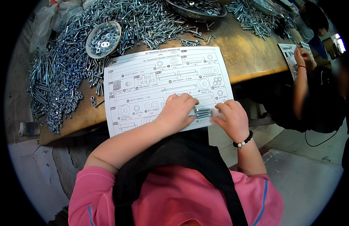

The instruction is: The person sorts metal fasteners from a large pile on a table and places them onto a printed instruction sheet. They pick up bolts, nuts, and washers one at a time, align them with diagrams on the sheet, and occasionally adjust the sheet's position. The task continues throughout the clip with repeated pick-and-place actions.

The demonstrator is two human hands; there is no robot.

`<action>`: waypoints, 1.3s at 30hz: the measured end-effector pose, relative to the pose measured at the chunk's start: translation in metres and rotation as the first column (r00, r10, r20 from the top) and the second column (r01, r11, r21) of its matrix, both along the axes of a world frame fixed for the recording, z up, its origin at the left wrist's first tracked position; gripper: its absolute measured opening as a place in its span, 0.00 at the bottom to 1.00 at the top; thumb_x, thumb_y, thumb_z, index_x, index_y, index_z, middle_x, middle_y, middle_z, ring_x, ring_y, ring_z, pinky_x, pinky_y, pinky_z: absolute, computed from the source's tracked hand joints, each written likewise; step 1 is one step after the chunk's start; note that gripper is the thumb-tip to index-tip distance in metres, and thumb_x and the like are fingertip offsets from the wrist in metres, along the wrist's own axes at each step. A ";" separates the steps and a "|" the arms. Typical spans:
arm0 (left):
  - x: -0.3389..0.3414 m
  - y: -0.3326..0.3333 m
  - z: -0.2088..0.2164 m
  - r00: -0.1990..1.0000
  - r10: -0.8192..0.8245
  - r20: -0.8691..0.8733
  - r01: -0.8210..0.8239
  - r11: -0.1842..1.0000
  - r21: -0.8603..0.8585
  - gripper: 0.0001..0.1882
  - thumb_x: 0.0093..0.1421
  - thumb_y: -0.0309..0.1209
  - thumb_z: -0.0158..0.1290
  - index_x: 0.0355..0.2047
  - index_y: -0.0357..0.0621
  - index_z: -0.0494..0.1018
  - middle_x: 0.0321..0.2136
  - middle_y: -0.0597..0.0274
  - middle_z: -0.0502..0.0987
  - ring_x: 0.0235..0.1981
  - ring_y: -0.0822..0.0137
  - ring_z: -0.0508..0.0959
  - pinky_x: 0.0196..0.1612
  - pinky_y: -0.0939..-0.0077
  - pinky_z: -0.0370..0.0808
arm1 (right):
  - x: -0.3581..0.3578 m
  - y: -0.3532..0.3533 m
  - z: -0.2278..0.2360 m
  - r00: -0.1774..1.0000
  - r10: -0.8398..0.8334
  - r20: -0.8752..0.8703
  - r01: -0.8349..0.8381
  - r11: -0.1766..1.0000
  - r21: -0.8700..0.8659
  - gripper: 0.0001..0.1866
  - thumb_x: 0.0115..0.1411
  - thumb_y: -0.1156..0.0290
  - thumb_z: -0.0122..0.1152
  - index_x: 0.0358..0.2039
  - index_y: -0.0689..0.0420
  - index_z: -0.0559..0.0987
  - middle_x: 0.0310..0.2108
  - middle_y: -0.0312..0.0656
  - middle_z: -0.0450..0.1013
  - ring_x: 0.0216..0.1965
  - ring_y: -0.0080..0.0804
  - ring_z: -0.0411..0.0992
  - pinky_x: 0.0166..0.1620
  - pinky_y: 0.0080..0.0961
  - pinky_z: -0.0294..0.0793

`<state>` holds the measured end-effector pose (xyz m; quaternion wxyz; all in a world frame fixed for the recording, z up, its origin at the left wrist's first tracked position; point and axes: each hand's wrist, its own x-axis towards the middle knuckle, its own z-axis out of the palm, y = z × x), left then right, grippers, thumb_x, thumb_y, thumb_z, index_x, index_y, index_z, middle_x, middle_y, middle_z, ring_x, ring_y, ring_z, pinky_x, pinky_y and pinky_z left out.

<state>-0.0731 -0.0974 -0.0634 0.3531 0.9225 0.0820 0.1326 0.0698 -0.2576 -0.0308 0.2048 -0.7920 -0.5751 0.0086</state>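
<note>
A white printed card (163,81) with outlines of bolts, nuts and washers lies on the wooden table's (249,52) near edge. My left hand (177,113) rests on the card's lower right part, fingers bent over a small bunch of short silver bolts (203,112). My right hand (231,118) touches the same bolts from the right, at the card's corner. The bolts lie side by side between both hands. A bead bracelet sits on my right wrist.
Heaps of loose bolts and nuts (61,71) cover the table's left and far side. A metal bowl of washers (103,39) stands at the upper left. Another person (306,71) works at the right with a similar card.
</note>
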 end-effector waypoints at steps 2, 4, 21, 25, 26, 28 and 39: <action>-0.008 0.006 0.002 1.000 0.021 -0.012 -0.021 1.000 -0.008 0.18 0.44 0.28 0.58 0.37 0.44 0.69 0.34 0.59 0.71 0.38 0.59 0.70 0.46 0.67 0.63 | -0.001 0.002 0.002 1.000 0.009 -0.006 -0.009 1.000 -0.016 0.20 0.34 0.71 0.69 0.31 0.53 0.75 0.27 0.38 0.66 0.30 0.38 0.66 0.33 0.31 0.67; -0.018 0.011 0.006 0.998 0.051 -0.041 -0.050 0.999 0.009 0.17 0.44 0.27 0.58 0.37 0.44 0.70 0.34 0.59 0.71 0.38 0.59 0.71 0.44 0.67 0.64 | -0.003 0.008 0.005 0.999 0.050 -0.006 -0.050 0.998 -0.024 0.19 0.35 0.71 0.69 0.32 0.53 0.75 0.27 0.39 0.66 0.31 0.39 0.66 0.33 0.31 0.67; -0.210 0.102 -0.005 0.646 0.763 0.030 -0.755 0.644 -0.121 0.16 0.51 0.20 0.51 0.42 0.37 0.68 0.37 0.56 0.68 0.29 0.67 0.72 0.34 0.77 0.73 | -0.086 0.167 -0.003 0.777 0.599 -0.194 -0.577 0.801 0.159 0.09 0.45 0.72 0.62 0.29 0.55 0.76 0.28 0.38 0.69 0.33 0.38 0.69 0.36 0.31 0.69; -0.236 0.134 -0.005 0.626 0.775 0.091 -0.780 0.621 0.076 0.15 0.50 0.20 0.51 0.40 0.39 0.69 0.36 0.54 0.70 0.34 0.58 0.73 0.39 0.71 0.72 | -0.129 0.219 -0.010 0.706 0.693 -0.147 -0.670 0.721 0.179 0.06 0.47 0.71 0.58 0.28 0.55 0.75 0.28 0.38 0.69 0.33 0.38 0.69 0.36 0.32 0.70; -0.246 0.146 -0.011 0.626 0.769 0.131 -0.778 0.603 0.176 0.15 0.49 0.20 0.51 0.39 0.39 0.70 0.35 0.54 0.71 0.35 0.57 0.73 0.40 0.69 0.71 | -0.141 0.232 -0.013 0.689 0.717 -0.107 -0.695 0.695 0.183 0.05 0.47 0.71 0.57 0.27 0.54 0.75 0.28 0.38 0.69 0.33 0.38 0.69 0.36 0.32 0.70; -0.255 0.167 -0.018 0.631 0.757 0.171 -0.765 0.568 0.304 0.15 0.48 0.21 0.52 0.39 0.40 0.71 0.35 0.53 0.72 0.37 0.54 0.73 0.41 0.67 0.71 | -0.160 0.257 -0.025 0.659 0.752 -0.030 -0.735 0.652 0.189 0.05 0.47 0.72 0.55 0.27 0.54 0.75 0.27 0.37 0.69 0.32 0.37 0.68 0.36 0.32 0.69; -0.237 0.194 -0.016 0.648 0.760 0.045 -0.677 0.548 0.491 0.15 0.42 0.29 0.58 0.34 0.43 0.72 0.30 0.59 0.71 0.35 0.57 0.72 0.39 0.64 0.69 | -0.204 0.332 -0.038 0.489 0.867 0.099 -0.848 0.499 -0.178 0.05 0.50 0.71 0.51 0.25 0.54 0.75 0.30 0.39 0.69 0.37 0.38 0.69 0.39 0.31 0.71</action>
